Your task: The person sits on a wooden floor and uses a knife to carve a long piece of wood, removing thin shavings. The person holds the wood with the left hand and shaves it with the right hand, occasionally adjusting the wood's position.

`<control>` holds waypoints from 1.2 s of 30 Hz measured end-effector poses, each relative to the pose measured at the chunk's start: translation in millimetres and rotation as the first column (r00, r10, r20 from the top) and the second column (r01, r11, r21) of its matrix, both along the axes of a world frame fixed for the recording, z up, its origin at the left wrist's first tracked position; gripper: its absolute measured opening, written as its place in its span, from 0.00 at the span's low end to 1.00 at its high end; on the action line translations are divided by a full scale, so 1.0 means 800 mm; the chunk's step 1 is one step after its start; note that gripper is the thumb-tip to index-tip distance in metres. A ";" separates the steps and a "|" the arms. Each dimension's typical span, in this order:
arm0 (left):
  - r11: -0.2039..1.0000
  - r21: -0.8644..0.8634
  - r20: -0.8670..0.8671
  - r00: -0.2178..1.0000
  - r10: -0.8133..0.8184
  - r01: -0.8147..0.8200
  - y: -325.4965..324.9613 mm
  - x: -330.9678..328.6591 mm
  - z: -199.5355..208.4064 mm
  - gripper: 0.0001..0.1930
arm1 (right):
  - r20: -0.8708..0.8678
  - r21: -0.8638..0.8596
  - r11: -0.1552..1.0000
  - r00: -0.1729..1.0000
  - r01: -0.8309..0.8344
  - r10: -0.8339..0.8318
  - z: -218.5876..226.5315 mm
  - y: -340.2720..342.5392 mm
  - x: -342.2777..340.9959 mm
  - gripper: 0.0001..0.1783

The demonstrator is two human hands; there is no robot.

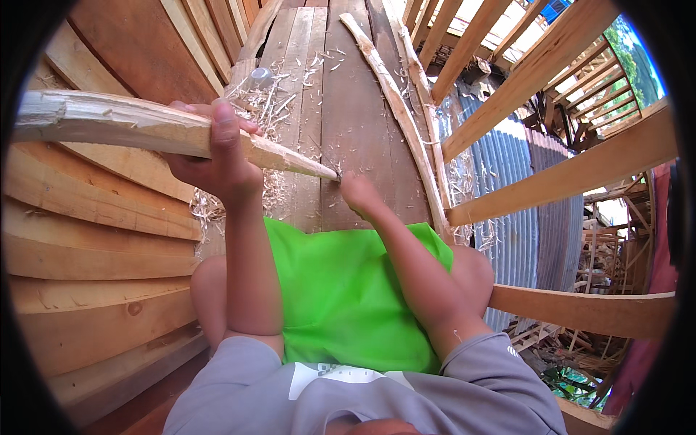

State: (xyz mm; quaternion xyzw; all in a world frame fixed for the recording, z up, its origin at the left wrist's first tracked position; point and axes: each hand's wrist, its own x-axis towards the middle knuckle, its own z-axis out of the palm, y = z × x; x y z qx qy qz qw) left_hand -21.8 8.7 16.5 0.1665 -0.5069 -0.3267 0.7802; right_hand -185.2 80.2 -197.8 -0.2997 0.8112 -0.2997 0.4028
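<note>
Gripping wooden pole [109, 121] | left hand [226, 152] wrapped round | right hand [359, 193] fisted, hold unclear | container [259, 77] beside shavings [272, 109], contents unclear

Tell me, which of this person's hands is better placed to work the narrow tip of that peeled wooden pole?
Probably the right hand: it sits right by the narrow tip of the peeled wooden pole, while the left hand is occupied gripping the pole farther back.
</note>
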 end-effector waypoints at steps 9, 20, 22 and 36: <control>0.999 0.023 0.001 1.000 0.027 -0.027 0.001 0.004 -0.005 0.15 | -0.191 -0.041 0.990 0.974 -0.134 0.123 0.025 0.010 0.023 0.32; 0.999 0.002 0.033 0.999 0.041 -0.041 -0.005 0.014 -0.014 0.12 | -0.107 -0.067 0.996 0.993 -0.066 0.059 0.029 -0.003 0.039 0.28; 1.000 0.004 -0.052 0.999 -0.012 0.013 0.001 0.003 -0.004 0.12 | -0.042 -0.008 0.999 0.998 -0.050 0.050 -0.022 0.007 0.015 0.28; 0.963 0.105 -0.041 0.966 0.255 -0.249 -0.001 -0.013 0.000 0.26 | -0.072 -0.035 0.998 0.995 0.060 -0.063 0.000 -0.001 0.021 0.29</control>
